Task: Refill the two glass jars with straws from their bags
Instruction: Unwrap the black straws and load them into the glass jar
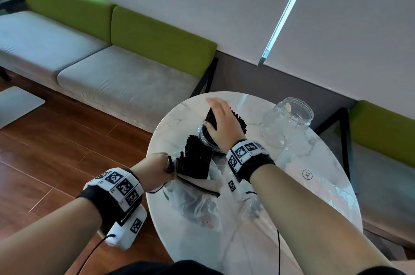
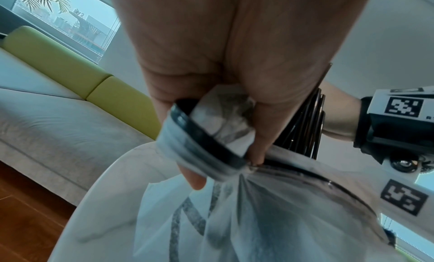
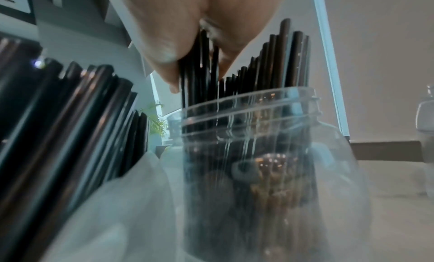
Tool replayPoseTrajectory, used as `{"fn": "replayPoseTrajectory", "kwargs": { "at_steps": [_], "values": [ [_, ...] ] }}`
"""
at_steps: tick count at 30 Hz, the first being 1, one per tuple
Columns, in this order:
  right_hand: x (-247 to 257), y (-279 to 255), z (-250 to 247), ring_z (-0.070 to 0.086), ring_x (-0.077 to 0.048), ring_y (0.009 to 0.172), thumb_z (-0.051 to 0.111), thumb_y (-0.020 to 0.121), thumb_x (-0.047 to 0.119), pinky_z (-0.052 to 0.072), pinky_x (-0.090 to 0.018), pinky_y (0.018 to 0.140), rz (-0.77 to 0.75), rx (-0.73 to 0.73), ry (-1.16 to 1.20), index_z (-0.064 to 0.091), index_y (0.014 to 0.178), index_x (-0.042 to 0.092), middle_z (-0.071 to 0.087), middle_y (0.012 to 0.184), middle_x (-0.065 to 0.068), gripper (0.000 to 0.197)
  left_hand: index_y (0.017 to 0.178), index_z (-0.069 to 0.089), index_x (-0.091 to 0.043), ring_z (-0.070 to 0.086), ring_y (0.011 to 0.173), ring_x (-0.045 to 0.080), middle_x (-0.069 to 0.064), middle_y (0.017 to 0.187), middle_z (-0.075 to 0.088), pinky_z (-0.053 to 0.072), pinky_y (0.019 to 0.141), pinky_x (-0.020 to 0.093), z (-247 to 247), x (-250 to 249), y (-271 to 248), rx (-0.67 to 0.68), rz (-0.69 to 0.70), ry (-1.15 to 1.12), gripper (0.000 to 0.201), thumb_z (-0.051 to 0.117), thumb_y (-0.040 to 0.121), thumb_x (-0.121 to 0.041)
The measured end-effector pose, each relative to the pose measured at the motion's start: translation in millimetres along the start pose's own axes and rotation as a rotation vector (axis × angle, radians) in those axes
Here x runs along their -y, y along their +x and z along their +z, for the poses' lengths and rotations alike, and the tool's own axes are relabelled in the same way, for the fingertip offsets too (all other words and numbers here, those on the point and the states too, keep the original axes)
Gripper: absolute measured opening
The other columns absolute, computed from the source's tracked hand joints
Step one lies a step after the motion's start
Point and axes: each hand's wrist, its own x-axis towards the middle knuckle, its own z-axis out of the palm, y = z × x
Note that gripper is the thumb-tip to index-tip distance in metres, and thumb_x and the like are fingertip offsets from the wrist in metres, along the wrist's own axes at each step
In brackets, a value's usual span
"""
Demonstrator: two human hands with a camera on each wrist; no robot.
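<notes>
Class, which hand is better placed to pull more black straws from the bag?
Right: the right hand touches the straws in the jar, beside the bagged straws; the left hand grips the bag.

Two glass jars, the straw-filled jar [image 1: 207, 139] and the nearly empty jar [image 1: 286, 121], stand on one worktop [image 1: 175, 117]. There are two plastic bags: the near bag [image 1: 197, 207] and the far bag [image 1: 332, 189]. Black straws [image 1: 197, 157] form two bunches, too many to count.
</notes>
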Motion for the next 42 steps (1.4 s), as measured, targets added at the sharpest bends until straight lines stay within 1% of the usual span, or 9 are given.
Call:
{"fn": "replayPoseTrajectory", "kwargs": {
  "at_steps": [3,6,9,13,19,24,28,33,42],
  "values": [
    [-1.9,-3.6,8.0,0.058,-0.033,0.114,0.065,0.082,0.004,0.046,-0.043,0.102,-0.067,0.039,-0.11,0.061,0.119,-0.003,0.062,0.118,-0.018,0.038,0.059,0.037,-0.028,0.057,0.089,0.021,0.006,0.097,0.056,0.048,0.083,0.032,-0.8,0.9,-0.4,0.003,-0.01,-0.008,0.036,0.063,0.084,-0.026],
    [-5.5,-0.4,7.1,0.053,-0.03,0.125,0.059,0.084,0.019,0.033,-0.047,0.108,-0.136,0.095,-0.32,0.062,0.119,0.002,0.064,0.121,-0.012,0.039,0.068,0.047,-0.018,0.057,0.09,0.022,0.008,0.1,0.057,0.048,0.084,0.032,-1.1,0.9,-1.4,0.0,-0.018,-0.013,0.025,0.062,0.085,-0.026],
    [-10.1,-3.6,-6.3,0.013,-0.022,0.148,0.044,0.096,0.046,0.004,-0.045,0.118,-0.059,0.228,-0.458,0.026,0.149,0.009,0.024,0.157,-0.006,0.067,0.063,0.044,-0.02,0.056,0.088,0.022,0.007,0.098,0.056,0.048,0.082,0.032,-0.3,2.2,-0.3,-0.008,-0.019,-0.031,0.03,0.063,0.084,-0.027],
    [-21.4,-20.5,-29.2,-0.008,-0.017,0.148,0.034,0.09,0.064,-0.004,-0.039,0.118,0.145,0.085,-0.326,0.003,0.152,0.012,-0.008,0.161,-0.001,0.087,0.059,0.039,-0.023,0.055,0.086,0.021,0.007,0.095,0.054,0.047,0.08,0.03,0.0,1.1,0.1,-0.012,-0.013,-0.028,0.035,0.062,0.084,-0.027],
    [-29.4,-33.1,-19.0,0.005,-0.012,0.147,0.053,0.077,0.068,0.011,-0.033,0.121,0.415,0.138,0.135,0.003,0.152,0.014,0.005,0.161,-0.002,0.106,0.07,0.048,-0.014,0.057,0.091,0.024,0.01,0.099,0.056,0.047,0.084,0.033,-0.5,-0.1,2.4,0.004,-0.007,-0.029,0.023,0.062,0.083,-0.025],
    [-19.9,-3.1,-15.0,0.016,-0.019,0.144,0.066,0.073,0.064,0.021,-0.034,0.115,0.391,0.173,0.061,0.013,0.151,0.018,0.017,0.158,0.0,0.105,0.076,0.055,-0.014,0.057,0.093,0.022,0.006,0.099,0.055,0.046,0.085,0.032,-0.4,1.6,4.4,0.005,0.002,-0.019,0.015,0.062,0.084,-0.025],
    [-15.1,14.2,-4.7,0.039,-0.025,0.123,0.069,0.071,0.062,0.04,-0.037,0.099,0.376,0.238,-0.143,0.045,0.134,0.023,0.044,0.132,-0.001,0.078,0.08,0.053,-0.015,0.056,0.094,0.023,0.005,0.098,0.054,0.045,0.085,0.03,0.1,0.2,5.7,0.004,0.007,-0.016,0.012,0.061,0.085,-0.023],
    [-18.3,24.3,-5.2,0.045,-0.025,0.105,0.072,0.07,0.053,0.044,-0.04,0.089,0.234,0.043,-0.2,0.062,0.104,0.016,0.054,0.105,-0.001,0.051,0.062,0.041,-0.022,0.051,0.084,0.018,0.002,0.091,0.05,0.041,0.076,0.024,0.2,1.8,5.4,-0.003,0.037,-0.02,0.03,0.06,0.085,-0.021],
    [-31.5,31.3,-9.6,0.039,-0.019,0.12,0.065,0.076,0.059,0.045,-0.038,0.092,0.214,0.309,-0.227,0.05,0.129,0.032,0.045,0.128,0.006,0.062,0.084,0.061,-0.006,0.056,0.091,0.023,0.006,0.097,0.054,0.044,0.082,0.029,2.9,6.2,8.4,-0.01,0.038,-0.054,0.015,0.061,0.084,-0.021]
  ]
}}
